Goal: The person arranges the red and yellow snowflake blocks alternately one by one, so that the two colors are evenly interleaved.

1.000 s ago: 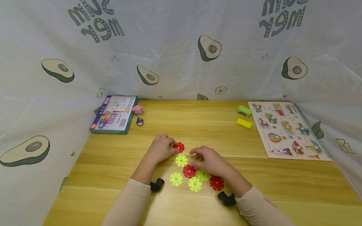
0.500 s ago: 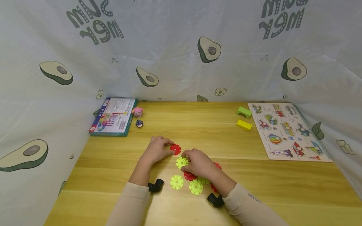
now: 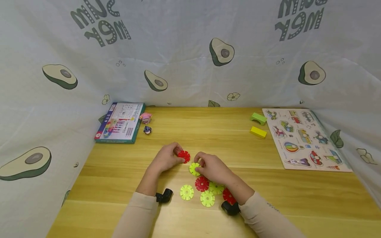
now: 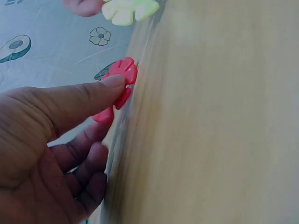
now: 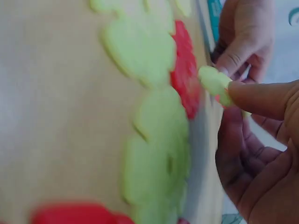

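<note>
Between thumb and fingers, my left hand (image 3: 167, 158) pinches a red notched disc (image 3: 184, 157), a snowflake-type building disc. The left wrist view shows the thumb across the red disc (image 4: 124, 70). My right hand (image 3: 215, 169) pinches a yellow-green disc (image 3: 194, 169) of the same kind by its edge. The two held discs are close but apart in the head view. Below the right hand lie a red disc (image 3: 202, 183), a yellow disc (image 3: 216, 188) partly under the wrist, and another yellow disc (image 3: 207, 198).
A yellow disc (image 3: 186, 192) lies to the left and a red disc (image 3: 229, 195) beside the right wrist. Farther back are a boxed toy (image 3: 120, 123), two small figurines (image 3: 146, 118), a green arch block (image 3: 258, 118), a yellow block (image 3: 258, 132) and a picture puzzle board (image 3: 305, 138).
My right hand has moved left and taken hold of a yellow disc, raising it off the table. My left hand, pinching the red disc, has shifted slightly left.
</note>
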`<state>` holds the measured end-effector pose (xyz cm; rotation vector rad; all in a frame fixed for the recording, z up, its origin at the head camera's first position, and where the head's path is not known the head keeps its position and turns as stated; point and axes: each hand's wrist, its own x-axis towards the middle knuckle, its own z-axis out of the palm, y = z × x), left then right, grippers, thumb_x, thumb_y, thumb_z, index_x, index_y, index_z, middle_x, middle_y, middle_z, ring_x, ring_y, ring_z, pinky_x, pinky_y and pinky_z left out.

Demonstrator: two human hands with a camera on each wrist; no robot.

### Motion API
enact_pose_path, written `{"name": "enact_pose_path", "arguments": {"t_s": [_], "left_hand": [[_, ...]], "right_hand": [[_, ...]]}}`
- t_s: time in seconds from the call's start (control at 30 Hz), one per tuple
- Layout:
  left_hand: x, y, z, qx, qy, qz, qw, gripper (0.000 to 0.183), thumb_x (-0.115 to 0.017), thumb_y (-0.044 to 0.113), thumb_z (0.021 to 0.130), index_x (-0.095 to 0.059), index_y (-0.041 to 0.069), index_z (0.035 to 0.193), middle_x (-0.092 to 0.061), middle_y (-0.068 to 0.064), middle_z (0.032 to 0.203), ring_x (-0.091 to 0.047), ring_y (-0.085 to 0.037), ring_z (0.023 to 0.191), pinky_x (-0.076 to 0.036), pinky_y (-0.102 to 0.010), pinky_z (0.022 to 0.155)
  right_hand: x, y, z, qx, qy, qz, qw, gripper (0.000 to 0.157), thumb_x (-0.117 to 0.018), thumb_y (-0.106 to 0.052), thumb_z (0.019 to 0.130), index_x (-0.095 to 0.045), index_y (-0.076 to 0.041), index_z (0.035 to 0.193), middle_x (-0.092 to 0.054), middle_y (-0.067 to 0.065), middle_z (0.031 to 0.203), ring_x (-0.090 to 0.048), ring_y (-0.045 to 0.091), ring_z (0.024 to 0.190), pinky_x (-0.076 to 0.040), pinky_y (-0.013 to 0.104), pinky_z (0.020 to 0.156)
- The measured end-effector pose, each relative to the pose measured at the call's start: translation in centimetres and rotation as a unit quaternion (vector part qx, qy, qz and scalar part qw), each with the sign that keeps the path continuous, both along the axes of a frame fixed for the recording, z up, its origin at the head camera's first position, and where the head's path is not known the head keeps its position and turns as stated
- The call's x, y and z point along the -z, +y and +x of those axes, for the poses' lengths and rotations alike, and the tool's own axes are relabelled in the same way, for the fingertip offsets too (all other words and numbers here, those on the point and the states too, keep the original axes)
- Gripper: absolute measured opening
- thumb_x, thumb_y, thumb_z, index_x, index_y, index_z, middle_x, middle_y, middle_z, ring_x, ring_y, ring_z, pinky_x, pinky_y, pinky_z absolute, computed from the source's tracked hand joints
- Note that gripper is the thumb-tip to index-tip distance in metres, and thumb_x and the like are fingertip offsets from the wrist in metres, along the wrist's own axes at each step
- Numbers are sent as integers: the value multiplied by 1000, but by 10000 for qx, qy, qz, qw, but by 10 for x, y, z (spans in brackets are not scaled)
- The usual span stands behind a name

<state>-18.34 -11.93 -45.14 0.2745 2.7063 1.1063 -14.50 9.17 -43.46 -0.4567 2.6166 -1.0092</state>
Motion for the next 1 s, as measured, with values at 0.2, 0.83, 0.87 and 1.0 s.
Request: {"name": "enact_pose_path", "arguments": {"t_s": [0.2, 0.83, 0.87, 1.0], "left_hand": [[0, -6, -10, -401, -21, 620, 9973, 25, -69, 26, 85, -58, 22, 107, -59, 2, 86, -57, -15, 76, -48, -31, 67], [11, -38, -42, -2075, 365, 385, 9768, 35, -66, 32, 86, -61, 14, 115, -62, -6, 99, -57, -23, 90, -47, -38, 75], [11, -39, -42, -2048, 334, 329, 9777, 38, -68, 33, 84, -61, 13, 116, -62, -7, 102, -57, -24, 93, -47, -39, 77], [10, -41, -43, -1917, 241, 33, 9811, 49, -72, 35, 80, -59, 9, 118, -61, -12, 104, -57, -27, 94, -46, -43, 80]], "right_hand": [[-4, 3, -18, 510, -307, -516, 9969, 19, -67, -20, 86, -57, -23, 102, -57, 1, 75, -59, 17, 58, -48, 29, 50], [9, -53, -94, 1331, -557, -1515, 9779, 23, -64, -11, 88, -55, -14, 109, -56, 12, 80, -65, 17, 62, -54, 27, 55], [10, -56, -97, 1320, -560, -1537, 9776, 24, -64, -10, 88, -54, -14, 109, -56, 12, 80, -65, 17, 62, -54, 27, 54], [15, -64, -103, 1292, -525, -1541, 9782, 26, -63, -8, 87, -54, -13, 111, -56, 13, 81, -65, 16, 61, -53, 25, 55]]}}
